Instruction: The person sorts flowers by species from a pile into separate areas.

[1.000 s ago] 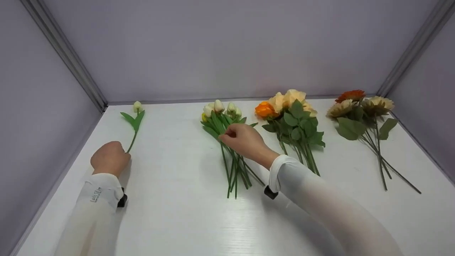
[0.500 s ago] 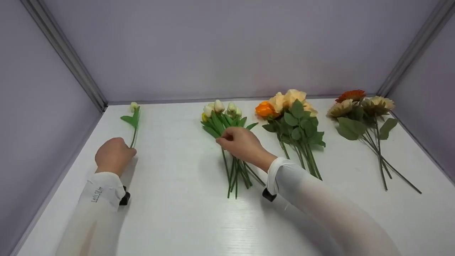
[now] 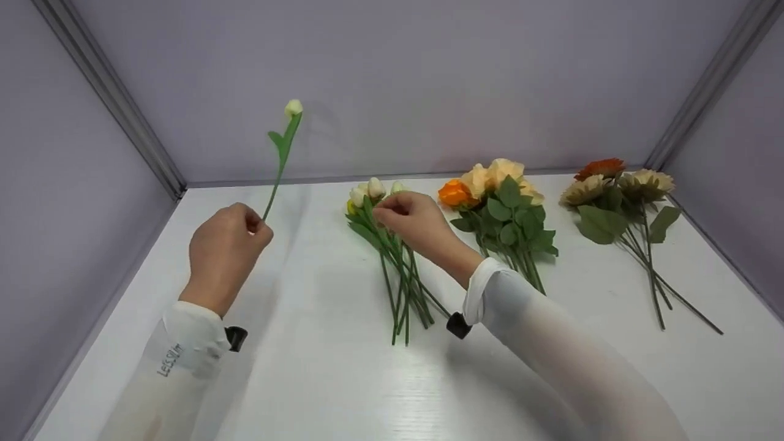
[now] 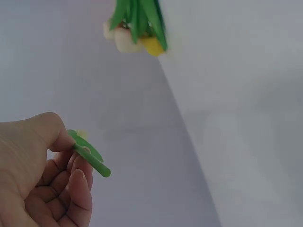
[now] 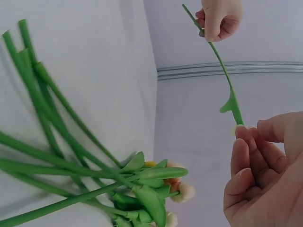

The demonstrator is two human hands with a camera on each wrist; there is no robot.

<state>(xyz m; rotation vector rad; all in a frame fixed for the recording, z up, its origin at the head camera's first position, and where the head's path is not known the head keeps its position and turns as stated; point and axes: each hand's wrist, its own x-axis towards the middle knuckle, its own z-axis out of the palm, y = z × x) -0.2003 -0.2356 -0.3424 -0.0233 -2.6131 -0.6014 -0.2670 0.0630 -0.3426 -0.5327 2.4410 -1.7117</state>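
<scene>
A white tulip (image 3: 294,109) on a green stem stands raised and tilted in the head view. My left hand (image 3: 226,257) pinches its stem low down between thumb and fingers. In the left wrist view the cut stem end (image 4: 102,168) pokes out past the fingertips. My right hand (image 3: 422,229) hovers over a bunch of tulips (image 3: 370,199), white ones and a yellow one, lying on the white table (image 3: 318,367). The right wrist view shows its fingers loosely curled, nothing held, apart from the bunch. The raised tulip's bloom is partly hidden behind those fingertips there.
Right of the tulips lie peach and orange roses (image 3: 502,190) with leafy stems. Farther right are brown-orange and beige daisy-like flowers (image 3: 618,184). Grey panels (image 3: 416,79) wall the table at the back and both sides.
My left hand has lifted the single tulip off the table and carried it up and to the right. The right hand stays near the tulip bunch, slightly higher.
</scene>
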